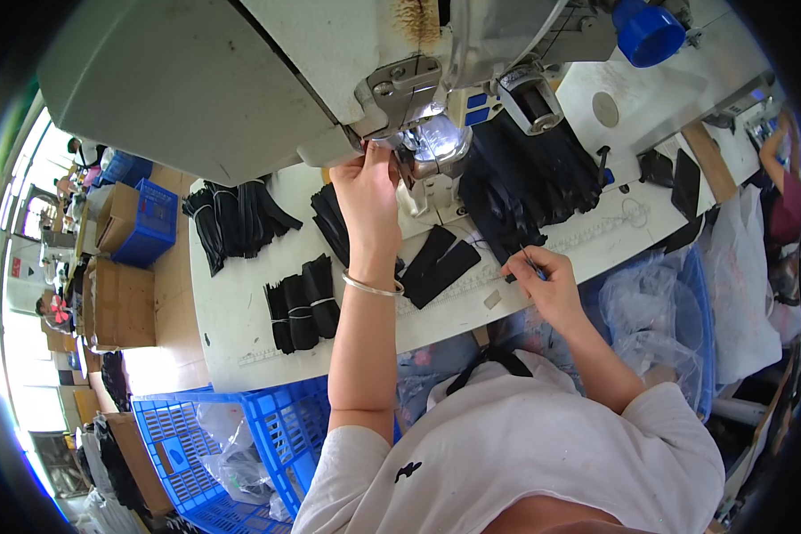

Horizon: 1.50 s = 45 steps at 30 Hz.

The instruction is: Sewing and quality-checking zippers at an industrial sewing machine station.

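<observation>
My left hand (371, 191), with a bangle on the wrist, reaches up under the head of the sewing machine (329, 62). Its fingers are closed beside the lit needle area, and what they pinch is hidden. Lower on the right, my right hand (547, 283) is closed around a small thin tool (532, 264) with a dark tip and a bit of blue. It looks like thread snips, mostly covered by the fingers. Between my hands two short black fabric pieces (442, 265) lie on the white table (365, 334). A heap of long black strips (529, 173) lies beyond my right hand.
Tied bundles of black strips (240, 218) and shorter rolled bundles (301, 304) lie on the left of the table. A blue crate (271, 436) with plastic bags stands below the front edge. A blue bin (694, 320) is at right. Other people work far off.
</observation>
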Motion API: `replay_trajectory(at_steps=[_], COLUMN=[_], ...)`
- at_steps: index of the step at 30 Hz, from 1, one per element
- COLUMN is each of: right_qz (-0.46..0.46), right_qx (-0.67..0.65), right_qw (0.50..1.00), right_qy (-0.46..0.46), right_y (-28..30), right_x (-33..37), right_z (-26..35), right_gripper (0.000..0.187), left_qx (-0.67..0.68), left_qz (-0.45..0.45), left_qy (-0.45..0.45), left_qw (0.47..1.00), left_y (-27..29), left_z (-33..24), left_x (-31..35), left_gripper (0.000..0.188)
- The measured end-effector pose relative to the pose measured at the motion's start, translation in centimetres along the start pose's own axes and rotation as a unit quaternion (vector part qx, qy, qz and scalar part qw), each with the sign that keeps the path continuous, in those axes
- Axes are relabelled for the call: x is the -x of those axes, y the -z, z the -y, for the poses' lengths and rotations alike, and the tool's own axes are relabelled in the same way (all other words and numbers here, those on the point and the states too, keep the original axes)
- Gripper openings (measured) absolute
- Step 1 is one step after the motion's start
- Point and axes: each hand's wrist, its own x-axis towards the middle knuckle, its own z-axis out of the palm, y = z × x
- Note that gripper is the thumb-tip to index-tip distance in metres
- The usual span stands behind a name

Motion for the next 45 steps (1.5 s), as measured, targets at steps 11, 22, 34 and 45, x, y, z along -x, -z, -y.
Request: replay_trajectory(at_steps=[11,22,34,45], right_qz=[0.022,0.022,0.038,0.049], right_qx=[0.015,0.076,0.158,0.102], right_qw=[0.99,0.95,0.946,0.955], right_qy=[0.136,0.302,0.282,0.273], right_y=[-0.8,-4.2,-6.0,-6.0], right_x=[-1.9,-4.0,-3.2,-3.1], right_z=[1.5,5.3,7.8,7.5], right_gripper=[0.015,0.036,0.028,0.026], left_qx=[0.135,0.667,0.591,0.499], left_qz=[-0.072,0.165,0.218,0.21], left_qy=[-0.057,0.257,0.28,0.283], left_qw=[0.987,0.68,0.725,0.792], left_y=[1.6,5.3,5.7,4.7], left_z=[0.4,1.5,2.0,1.2], left_x=[-0.2,9.0,11.0,12.0], left_gripper=[0.018,0.01,0.027,0.027])
